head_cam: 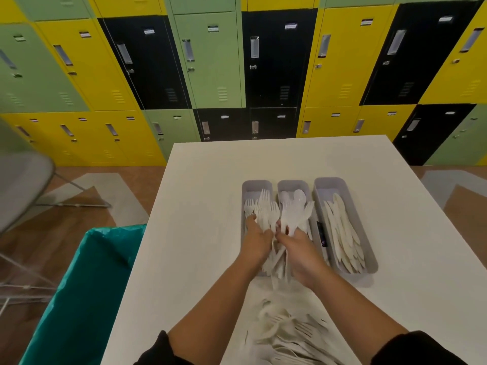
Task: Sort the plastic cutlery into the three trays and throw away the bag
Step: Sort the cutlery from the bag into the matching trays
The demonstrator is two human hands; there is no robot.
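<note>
Both hands [279,241] clutch white cutlery [274,219] over the trays [369,259], bin [79,299] at left.

White table [200,206], three grey trays side by side at centre. Left tray [257,186]: forks [264,204]. Middle tray [292,185]: spoons [296,200]. Right tray [329,184]: knives [342,233]. Left hand [257,239] lies over the fork handles; right hand [303,248] lies over the spoon handles; whether either grip is closed is unclear. Loose unsorted cutlery [287,327] heaped on the near table between the forearms. Green-lined bin [87,285] just left of the table. Yellow, green and black lockers [210,61] behind
</note>
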